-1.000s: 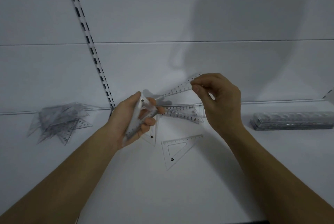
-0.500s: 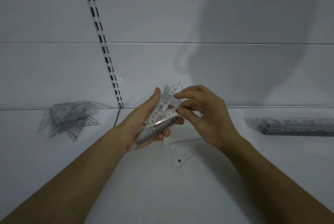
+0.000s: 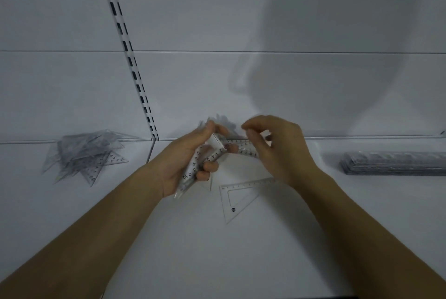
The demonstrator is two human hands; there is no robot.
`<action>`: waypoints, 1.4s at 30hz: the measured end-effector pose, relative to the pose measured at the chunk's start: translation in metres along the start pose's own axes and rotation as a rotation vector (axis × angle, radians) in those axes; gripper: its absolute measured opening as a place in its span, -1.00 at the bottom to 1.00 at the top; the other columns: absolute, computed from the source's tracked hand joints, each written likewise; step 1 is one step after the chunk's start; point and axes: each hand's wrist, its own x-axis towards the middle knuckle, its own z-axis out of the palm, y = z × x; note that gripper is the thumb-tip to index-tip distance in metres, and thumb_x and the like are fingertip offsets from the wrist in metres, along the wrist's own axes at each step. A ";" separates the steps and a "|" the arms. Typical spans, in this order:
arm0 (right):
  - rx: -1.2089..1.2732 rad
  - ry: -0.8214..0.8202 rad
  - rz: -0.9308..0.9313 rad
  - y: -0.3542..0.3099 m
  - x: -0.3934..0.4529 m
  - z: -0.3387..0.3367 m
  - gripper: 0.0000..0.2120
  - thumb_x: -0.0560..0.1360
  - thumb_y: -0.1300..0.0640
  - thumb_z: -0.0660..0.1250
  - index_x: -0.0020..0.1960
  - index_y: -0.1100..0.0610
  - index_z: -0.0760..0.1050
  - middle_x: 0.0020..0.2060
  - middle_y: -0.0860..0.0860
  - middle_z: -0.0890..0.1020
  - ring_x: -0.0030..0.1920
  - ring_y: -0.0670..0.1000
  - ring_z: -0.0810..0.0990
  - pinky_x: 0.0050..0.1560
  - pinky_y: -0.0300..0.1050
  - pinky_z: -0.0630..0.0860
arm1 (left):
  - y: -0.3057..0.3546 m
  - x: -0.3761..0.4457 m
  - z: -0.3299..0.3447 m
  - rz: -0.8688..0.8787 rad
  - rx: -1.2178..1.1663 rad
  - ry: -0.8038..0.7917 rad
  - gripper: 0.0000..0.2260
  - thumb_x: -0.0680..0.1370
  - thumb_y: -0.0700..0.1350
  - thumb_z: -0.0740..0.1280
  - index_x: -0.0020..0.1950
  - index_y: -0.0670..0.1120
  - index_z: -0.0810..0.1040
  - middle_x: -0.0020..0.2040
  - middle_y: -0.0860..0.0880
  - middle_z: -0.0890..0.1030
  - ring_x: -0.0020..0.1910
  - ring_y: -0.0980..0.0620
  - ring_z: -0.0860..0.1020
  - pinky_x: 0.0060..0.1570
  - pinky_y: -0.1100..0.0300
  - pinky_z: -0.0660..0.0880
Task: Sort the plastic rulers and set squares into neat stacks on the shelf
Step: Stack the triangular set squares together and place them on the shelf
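shelf layout from my feed

i see the loose pile (image 3: 84, 153) left, the neat stack (image 3: 395, 162) right, one set square (image 3: 237, 198) between, nearer me.

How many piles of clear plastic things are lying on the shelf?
2: a messy pile of set squares at the left, a neat stack of rulers at the right. More may lie out of view.

Two bare forearms come into view from the bottom corners, and there's no sleeve on either one right up to the frame edge. The left hand (image 3: 190, 158) carries no ring, no watch, no glove; the wrist is plain. Same story on the right hand (image 3: 277, 149): no band at the wrist, no jewellery on the fingers (image 3: 248, 129). Nails look short and unpainted as far as this dim light allows.
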 end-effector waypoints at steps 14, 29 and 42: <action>-0.294 -0.329 0.228 0.032 0.005 -0.012 -0.80 0.54 0.03 0.38 0.15 -0.07 0.62 -0.04 -0.05 0.50 0.02 0.09 0.53 0.08 -0.05 0.48 | 0.002 0.001 -0.002 0.018 -0.089 0.047 -0.58 0.61 0.27 0.12 -0.02 -0.04 0.55 0.09 -0.18 0.64 -0.47 0.04 0.43 -0.60 0.32 0.35; 0.387 0.183 -0.083 -0.013 0.001 -0.013 -0.86 0.48 0.30 0.49 0.00 0.13 0.70 -0.11 -0.05 0.72 -0.10 -0.04 0.71 -0.05 -0.21 0.62 | 0.004 -0.004 0.006 -0.112 -0.098 0.025 -0.53 0.61 0.24 0.15 0.14 -0.10 0.62 0.07 -0.17 0.65 -0.48 0.05 0.44 -0.58 0.31 0.40; 0.045 0.022 -0.128 -0.004 -0.002 0.006 -0.84 0.56 0.07 0.38 0.12 0.00 0.66 0.02 -0.11 0.65 0.06 -0.09 0.57 0.07 -0.17 0.50 | 0.006 -0.004 0.002 0.009 -0.052 0.036 -0.78 0.58 0.06 0.29 0.16 0.00 0.55 -0.04 -0.13 0.62 -0.46 0.08 0.42 -0.60 0.33 0.34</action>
